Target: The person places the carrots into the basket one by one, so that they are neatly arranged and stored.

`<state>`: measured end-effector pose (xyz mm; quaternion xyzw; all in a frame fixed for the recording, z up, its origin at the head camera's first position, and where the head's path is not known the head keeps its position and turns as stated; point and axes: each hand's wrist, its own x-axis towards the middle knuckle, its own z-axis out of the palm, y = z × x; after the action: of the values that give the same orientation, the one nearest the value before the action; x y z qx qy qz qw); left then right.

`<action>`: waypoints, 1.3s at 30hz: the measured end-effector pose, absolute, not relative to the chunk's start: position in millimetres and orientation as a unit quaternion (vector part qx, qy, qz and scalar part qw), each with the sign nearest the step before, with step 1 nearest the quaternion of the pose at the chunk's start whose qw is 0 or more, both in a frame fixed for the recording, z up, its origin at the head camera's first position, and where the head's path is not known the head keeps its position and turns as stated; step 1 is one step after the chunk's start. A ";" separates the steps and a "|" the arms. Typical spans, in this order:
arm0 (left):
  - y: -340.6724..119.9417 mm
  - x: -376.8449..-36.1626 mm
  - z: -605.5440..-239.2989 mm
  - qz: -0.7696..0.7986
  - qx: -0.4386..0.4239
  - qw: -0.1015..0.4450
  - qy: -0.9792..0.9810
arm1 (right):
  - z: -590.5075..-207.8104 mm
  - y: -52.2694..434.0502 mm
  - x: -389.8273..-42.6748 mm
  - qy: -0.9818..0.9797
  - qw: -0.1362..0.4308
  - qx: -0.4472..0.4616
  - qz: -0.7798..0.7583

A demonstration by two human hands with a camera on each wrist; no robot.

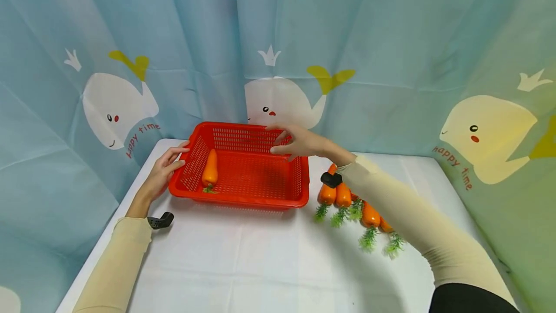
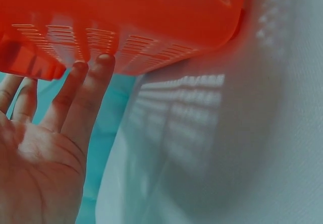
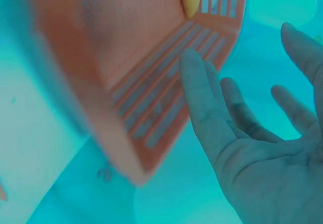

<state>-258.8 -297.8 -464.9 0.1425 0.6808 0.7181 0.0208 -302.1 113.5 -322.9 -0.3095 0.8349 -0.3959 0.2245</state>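
A red slotted plastic basket [image 1: 239, 200] stands at the back of the white table. Inside it, against the left side, lies one orange toy carrot [image 1: 210, 167] with its green top toward the front. My left hand [image 1: 163, 170] is at the basket's left end, its fingers nearly straight and the fingertips on the slotted outer wall [image 2: 151, 17] in the left wrist view. Over the basket's back right part, my right hand [image 1: 299, 142] holds nothing, fingers spread and slightly bent. In the right wrist view, its fingers [image 3: 194, 82] overlap the basket's slotted side.
Several more toy carrots [image 1: 343, 195] with leafy green tops lie on the table right of the basket, partly hidden beneath my right forearm. A blue curtain [image 1: 208, 18] printed with white whales hangs close behind the table [image 1: 243, 264] and along its sides.
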 end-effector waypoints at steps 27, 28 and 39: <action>-294.2 -256.7 -462.5 0.708 0.146 0.010 0.691 | -317.6 291.2 -236.0 0.916 0.022 -0.276 -0.289; -294.1 -257.0 -462.5 0.708 0.146 0.011 0.691 | -317.9 297.9 -232.6 0.919 0.016 -0.270 -0.285; -296.8 -257.7 -465.8 0.704 0.145 0.003 0.696 | -323.3 349.2 -207.0 0.940 -0.035 -0.230 -0.250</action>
<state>-257.7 -296.8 -465.8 0.1446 0.6958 0.7036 0.0032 -207.0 349.2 -323.3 -0.2295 0.9400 -0.2502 -0.0346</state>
